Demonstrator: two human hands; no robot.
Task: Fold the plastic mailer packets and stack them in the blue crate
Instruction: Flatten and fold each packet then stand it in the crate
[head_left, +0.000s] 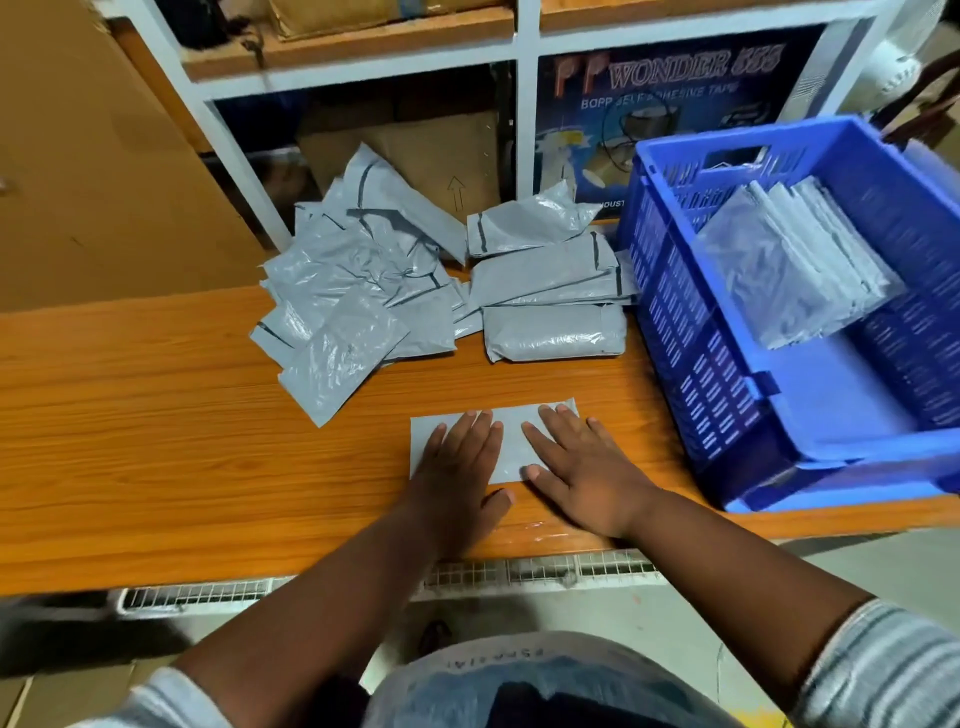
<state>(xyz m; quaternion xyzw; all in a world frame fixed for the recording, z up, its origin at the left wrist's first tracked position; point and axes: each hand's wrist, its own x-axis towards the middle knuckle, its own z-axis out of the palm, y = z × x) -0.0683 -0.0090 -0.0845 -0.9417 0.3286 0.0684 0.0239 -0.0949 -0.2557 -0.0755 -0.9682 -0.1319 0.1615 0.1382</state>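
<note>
Both hands (519, 467) flat on smooth grey mailer (511, 441).

Obscured items, my view: flat mailer (511, 441), middle and lower left covered by both hands. Blue crate (779, 332), cut off by frame edge at 3 o'clock. Stacked packets in crate (795, 270), motion-blurred, count unreadable. Tape carton (670, 98) at 1 o'clock, lower print hidden.

Both flat hands (524, 462) on grey mailer (511, 441)
</note>
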